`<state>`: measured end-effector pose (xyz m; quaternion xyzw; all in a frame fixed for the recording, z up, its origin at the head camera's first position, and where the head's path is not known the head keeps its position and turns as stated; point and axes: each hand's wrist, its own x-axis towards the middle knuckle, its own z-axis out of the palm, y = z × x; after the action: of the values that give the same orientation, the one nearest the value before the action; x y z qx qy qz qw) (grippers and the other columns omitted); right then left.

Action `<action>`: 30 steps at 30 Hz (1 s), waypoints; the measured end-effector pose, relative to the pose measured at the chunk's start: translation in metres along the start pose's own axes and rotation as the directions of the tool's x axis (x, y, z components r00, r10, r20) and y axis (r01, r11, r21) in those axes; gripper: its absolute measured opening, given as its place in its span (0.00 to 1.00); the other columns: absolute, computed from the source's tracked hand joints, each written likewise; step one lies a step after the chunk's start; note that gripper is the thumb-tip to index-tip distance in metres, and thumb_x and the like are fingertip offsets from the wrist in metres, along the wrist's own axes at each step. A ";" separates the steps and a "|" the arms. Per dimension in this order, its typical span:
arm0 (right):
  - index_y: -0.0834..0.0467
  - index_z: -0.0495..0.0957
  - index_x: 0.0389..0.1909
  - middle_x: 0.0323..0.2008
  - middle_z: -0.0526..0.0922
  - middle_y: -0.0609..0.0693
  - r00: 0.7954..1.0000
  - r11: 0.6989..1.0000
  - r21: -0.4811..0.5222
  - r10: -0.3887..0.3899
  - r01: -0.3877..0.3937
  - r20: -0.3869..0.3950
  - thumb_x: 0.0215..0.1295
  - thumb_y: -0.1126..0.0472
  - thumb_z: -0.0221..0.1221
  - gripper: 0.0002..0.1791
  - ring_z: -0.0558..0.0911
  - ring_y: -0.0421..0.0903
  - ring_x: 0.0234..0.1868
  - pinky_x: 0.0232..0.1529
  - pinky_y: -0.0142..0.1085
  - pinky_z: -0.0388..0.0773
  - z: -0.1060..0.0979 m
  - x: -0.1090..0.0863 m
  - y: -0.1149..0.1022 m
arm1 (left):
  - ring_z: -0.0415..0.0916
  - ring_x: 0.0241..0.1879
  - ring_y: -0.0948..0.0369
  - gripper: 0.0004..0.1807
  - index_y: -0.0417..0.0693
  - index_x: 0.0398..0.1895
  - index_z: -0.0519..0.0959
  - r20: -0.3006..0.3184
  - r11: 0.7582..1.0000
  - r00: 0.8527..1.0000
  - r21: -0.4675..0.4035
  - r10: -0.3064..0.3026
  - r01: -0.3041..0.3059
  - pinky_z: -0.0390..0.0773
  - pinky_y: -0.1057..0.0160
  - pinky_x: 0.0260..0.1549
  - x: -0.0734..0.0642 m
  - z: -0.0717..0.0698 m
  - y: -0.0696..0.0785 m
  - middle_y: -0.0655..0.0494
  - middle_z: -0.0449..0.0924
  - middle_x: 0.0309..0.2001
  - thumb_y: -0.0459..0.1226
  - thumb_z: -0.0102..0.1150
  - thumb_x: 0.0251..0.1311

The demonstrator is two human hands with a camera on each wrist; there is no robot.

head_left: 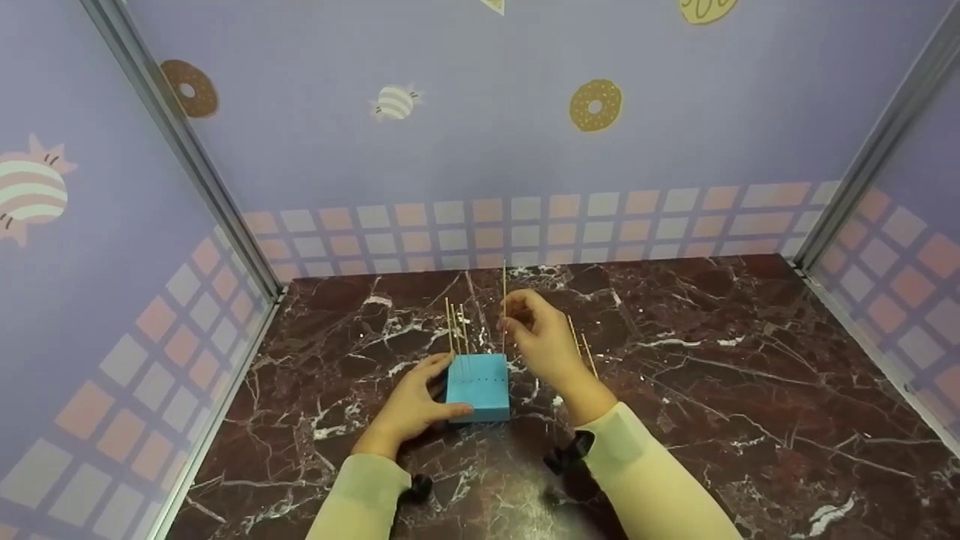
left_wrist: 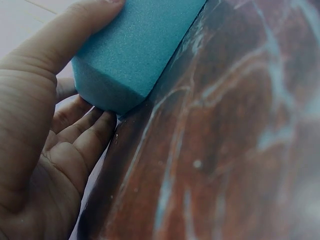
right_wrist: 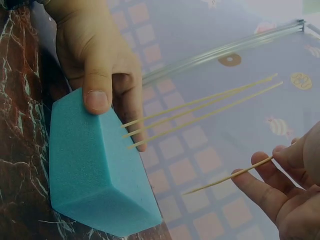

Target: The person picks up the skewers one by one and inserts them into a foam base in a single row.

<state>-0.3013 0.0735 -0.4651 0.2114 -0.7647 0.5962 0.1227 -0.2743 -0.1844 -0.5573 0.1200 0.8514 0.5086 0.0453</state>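
A light blue foam block (head_left: 478,397) stands on the table, with a row of small dark holes across its top. My left hand (head_left: 409,405) grips its left side, thumb over the front top edge and fingers along the far side. Three thin wooden skewers (right_wrist: 200,107) stand up from the block's left part. My right hand (head_left: 546,337) pinches another wooden skewer (head_left: 505,281) between thumb and fingers. Its lower tip (right_wrist: 186,193) points toward the block's right part and shows apart from the block in the right wrist view.
Loose skewers (head_left: 589,356) lie on the dark red marbled table (head_left: 712,397), just right of my right hand. Purple patterned walls (head_left: 487,150) enclose the back and both sides, with metal posts (head_left: 187,157) at the corners. Dark wrist devices (head_left: 570,451) sit at both cuffs.
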 end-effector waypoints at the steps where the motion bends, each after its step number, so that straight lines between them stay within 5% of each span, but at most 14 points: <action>1: 0.63 0.83 0.53 0.45 0.89 0.64 1.000 1.000 0.001 -0.003 0.003 0.002 0.76 0.77 0.65 0.11 0.91 0.64 0.48 0.49 0.43 0.94 0.001 0.000 0.000 | 0.61 0.88 0.38 0.63 0.41 0.89 0.65 0.000 1.000 1.000 0.000 -0.001 0.001 0.70 0.43 0.86 0.000 0.000 0.000 0.39 0.61 0.89 0.47 0.92 0.53; 7: 0.61 0.83 0.52 0.43 0.89 0.60 0.999 1.000 0.002 -0.012 0.012 0.035 0.77 0.76 0.64 0.10 0.91 0.59 0.45 0.42 0.31 0.89 0.006 -0.002 0.005 | 0.61 0.88 0.38 0.64 0.43 0.90 0.62 0.021 1.000 1.000 -0.010 -0.015 0.015 0.74 0.42 0.84 -0.001 0.000 0.000 0.39 0.59 0.90 0.49 0.91 0.56; 12: 0.61 0.83 0.53 0.44 0.89 0.63 0.998 1.000 0.022 -0.008 0.006 0.068 0.78 0.75 0.64 0.10 0.90 0.64 0.45 0.45 0.40 0.94 0.012 -0.005 0.008 | 0.60 0.88 0.37 0.63 0.42 0.90 0.63 0.020 1.000 1.000 -0.006 -0.008 0.008 0.73 0.40 0.85 -0.001 0.000 0.000 0.38 0.59 0.90 0.49 0.91 0.56; 18: 0.60 0.84 0.54 0.45 0.89 0.59 0.997 1.000 -0.002 -0.001 0.001 0.079 0.76 0.73 0.68 0.11 0.91 0.57 0.46 0.48 0.42 0.95 0.018 -0.008 0.007 | 0.62 0.88 0.37 0.63 0.41 0.89 0.64 0.010 1.000 1.000 0.007 0.005 -0.005 0.72 0.39 0.85 -0.001 0.000 0.000 0.38 0.62 0.89 0.48 0.91 0.56; 24: 0.62 0.83 0.57 0.47 0.88 0.67 0.994 0.998 0.062 0.013 -0.020 0.109 0.78 0.75 0.65 0.12 0.93 0.59 0.47 0.52 0.58 0.96 0.026 -0.011 0.010 | 0.64 0.87 0.38 0.62 0.41 0.89 0.64 0.013 1.000 1.000 0.023 0.019 -0.019 0.73 0.39 0.85 -0.001 0.000 -0.001 0.40 0.63 0.88 0.50 0.90 0.57; 30: 0.62 0.84 0.57 0.47 0.88 0.69 0.995 0.997 0.079 0.004 -0.012 0.095 0.78 0.75 0.66 0.12 0.91 0.71 0.48 0.53 0.61 0.95 0.031 -0.014 0.013 | 0.64 0.87 0.38 0.62 0.40 0.89 0.63 0.019 1.000 1.000 0.017 0.019 -0.019 0.73 0.40 0.85 -0.001 0.000 0.000 0.39 0.62 0.88 0.50 0.90 0.57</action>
<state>-0.2931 0.0482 -0.4906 0.2412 -0.7461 0.6160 0.0754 -0.2737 -0.1849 -0.5569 0.1332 0.8542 0.5004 0.0474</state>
